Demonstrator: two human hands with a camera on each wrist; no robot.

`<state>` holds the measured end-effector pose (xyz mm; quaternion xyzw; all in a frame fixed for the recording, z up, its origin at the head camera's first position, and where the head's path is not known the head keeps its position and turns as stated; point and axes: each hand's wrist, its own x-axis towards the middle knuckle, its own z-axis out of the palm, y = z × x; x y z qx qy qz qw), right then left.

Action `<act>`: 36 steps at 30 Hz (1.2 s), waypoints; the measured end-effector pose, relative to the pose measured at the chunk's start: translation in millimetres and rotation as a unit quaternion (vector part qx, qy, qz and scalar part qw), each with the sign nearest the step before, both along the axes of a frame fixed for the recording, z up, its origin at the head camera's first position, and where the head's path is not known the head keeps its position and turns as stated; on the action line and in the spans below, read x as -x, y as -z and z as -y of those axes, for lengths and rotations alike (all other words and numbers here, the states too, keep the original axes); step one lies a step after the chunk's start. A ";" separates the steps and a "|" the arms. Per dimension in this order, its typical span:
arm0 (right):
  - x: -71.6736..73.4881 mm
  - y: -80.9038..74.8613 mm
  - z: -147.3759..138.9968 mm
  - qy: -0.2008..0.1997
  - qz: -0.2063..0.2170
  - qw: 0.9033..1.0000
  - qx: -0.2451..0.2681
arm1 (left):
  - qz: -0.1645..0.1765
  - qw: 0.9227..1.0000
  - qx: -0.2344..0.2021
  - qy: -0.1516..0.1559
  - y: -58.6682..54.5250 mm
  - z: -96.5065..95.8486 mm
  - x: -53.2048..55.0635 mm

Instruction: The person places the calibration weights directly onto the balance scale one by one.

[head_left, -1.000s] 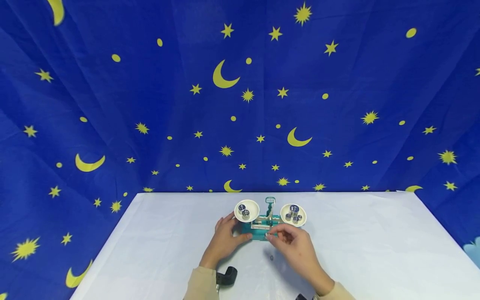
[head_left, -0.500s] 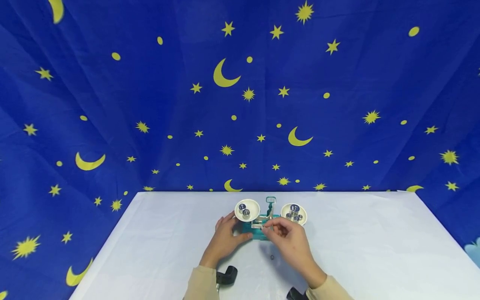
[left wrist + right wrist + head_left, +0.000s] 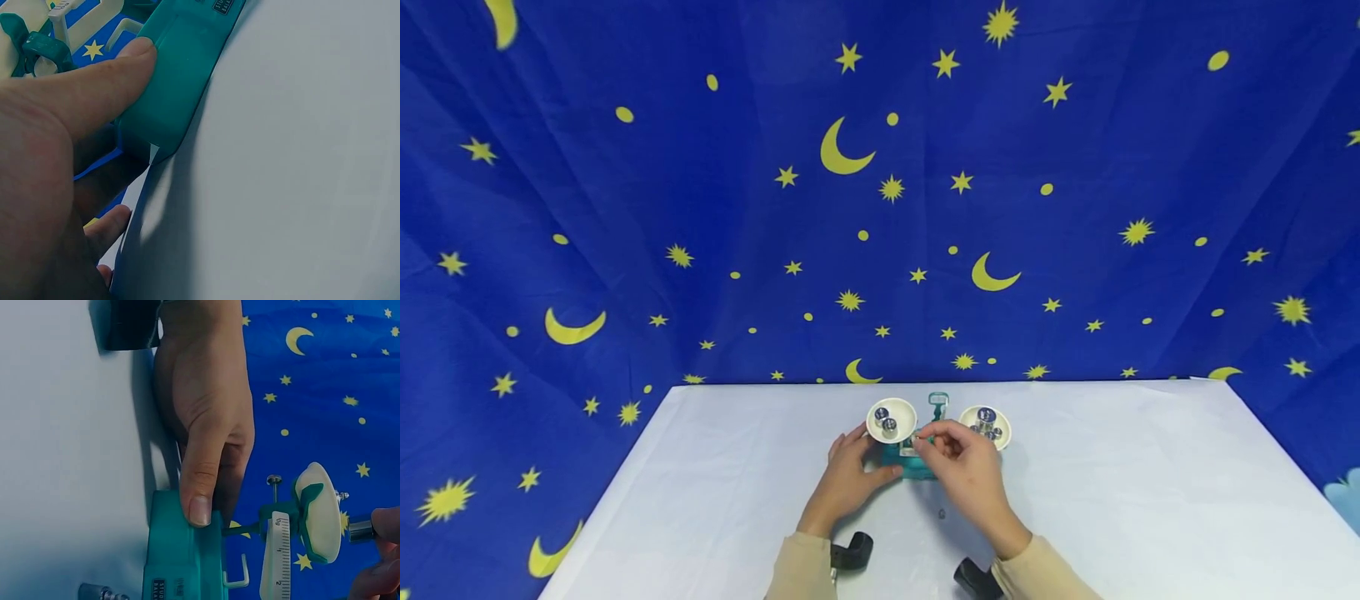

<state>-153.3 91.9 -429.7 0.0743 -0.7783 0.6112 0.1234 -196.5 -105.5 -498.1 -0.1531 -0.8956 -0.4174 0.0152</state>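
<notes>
In the head view a teal balance scale (image 3: 917, 472) stands on the table with two white pans. Its left pan (image 3: 901, 410) bears two silver weights (image 3: 889, 426); several more weights (image 3: 987, 418) sit in the right pan (image 3: 970, 414), partly hidden by my right hand. My left hand (image 3: 847, 479) grips the left end of the teal base, thumb (image 3: 115, 78) on its face and fingers behind. My right hand (image 3: 968, 471) is in front of the beam, close to the left pan. Its fingertips pinch a small silver weight (image 3: 360, 531), seen in the right wrist view.
One small weight (image 3: 942, 514) stands on the white table (image 3: 715, 500) in front of the scale. Black camera mounts (image 3: 853, 552) are on both wrists. A blue cloth (image 3: 760, 217) with moons and stars hangs behind the table.
My right hand has moved left and slightly away from me, from the front of the base towards the left pan. My left hand has stayed on the base.
</notes>
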 end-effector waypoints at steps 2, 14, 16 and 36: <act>1.9 -0.8 1.4 0.001 -0.002 1.000 0.002 | 0.001 1.000 0.001 -0.001 -0.1 0.0 0.1; 12.0 -4.1 8.8 0.019 -0.036 0.999 0.004 | 0.005 1.000 0.001 -0.001 -0.8 0.1 1.7; 13.0 -4.7 10.3 0.024 -0.044 0.999 0.003 | 0.005 1.000 0.001 -0.001 -0.7 0.3 1.7; 18.3 -1.5 29.3 0.089 -0.100 0.989 -0.059 | -0.006 1.000 0.004 0.007 3.4 1.2 2.7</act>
